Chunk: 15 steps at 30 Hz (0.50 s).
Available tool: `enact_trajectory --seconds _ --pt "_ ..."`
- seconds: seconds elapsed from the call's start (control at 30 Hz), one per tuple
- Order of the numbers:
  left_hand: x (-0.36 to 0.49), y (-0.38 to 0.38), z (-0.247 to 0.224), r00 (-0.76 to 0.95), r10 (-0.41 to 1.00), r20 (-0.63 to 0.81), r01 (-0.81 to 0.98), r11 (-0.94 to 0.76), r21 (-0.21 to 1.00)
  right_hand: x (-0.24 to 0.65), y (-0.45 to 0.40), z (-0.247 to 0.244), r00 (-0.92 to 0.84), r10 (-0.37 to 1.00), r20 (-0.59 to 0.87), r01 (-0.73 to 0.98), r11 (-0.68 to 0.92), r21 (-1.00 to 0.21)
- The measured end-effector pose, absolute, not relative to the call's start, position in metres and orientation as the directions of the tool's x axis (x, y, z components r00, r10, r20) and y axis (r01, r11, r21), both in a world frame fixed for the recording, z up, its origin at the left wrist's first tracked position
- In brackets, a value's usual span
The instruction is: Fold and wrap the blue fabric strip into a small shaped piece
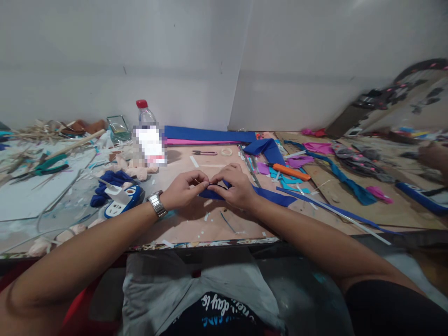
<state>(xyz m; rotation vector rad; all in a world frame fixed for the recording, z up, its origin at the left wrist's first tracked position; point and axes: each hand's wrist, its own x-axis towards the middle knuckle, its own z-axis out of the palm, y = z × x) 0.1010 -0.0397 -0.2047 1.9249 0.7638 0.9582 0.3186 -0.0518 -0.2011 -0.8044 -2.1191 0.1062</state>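
"Cloth (213, 194), blue, held between the two hands over the middle of the counter (185, 231). How do the fingers stand?"

"Together. Thumb and forefinger of the left hand (185, 190) meet those of the right hand (235, 186), both pairs clamped on the cloth's edge. What lies inside the pinch is hidden."

"So trouble would start there?"

"I think so. The grip looks small, all tips. If one hand eased before the other, a fold could spring open or go crooked."

"And the blue length to the right?"

"I can't tell if it's the same piece. If it is, the right forearm above could pin it and tug the work askew."

"On the left?"

"The watch (157, 204) could snag a loose thread. Beyond it, the left forearm passes near the adapter (130, 193); a sideways sweep could drag that and the charger (117, 193) along."

"And farther right?"

"The rod (364, 228) reaches the counter's near edge, so an elbow swing could knock it off. The knife (290, 171) lies on the far side of the right forearm; I can't tell whether its blade is out. If so, a blind reach could nick cloth or skin."

"The bottle (142, 104)?"

"Upright, far left. Only a long, careless reach would tip it."
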Motion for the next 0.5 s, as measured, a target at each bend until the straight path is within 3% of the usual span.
enact_trajectory --seconds 0.5 --pt "0.0992 -0.035 -0.2048 0.549 0.775 0.314 0.106 -0.437 0.893 0.319 -0.0539 -0.198 -0.429 0.555 0.712 0.478 0.809 -0.343"
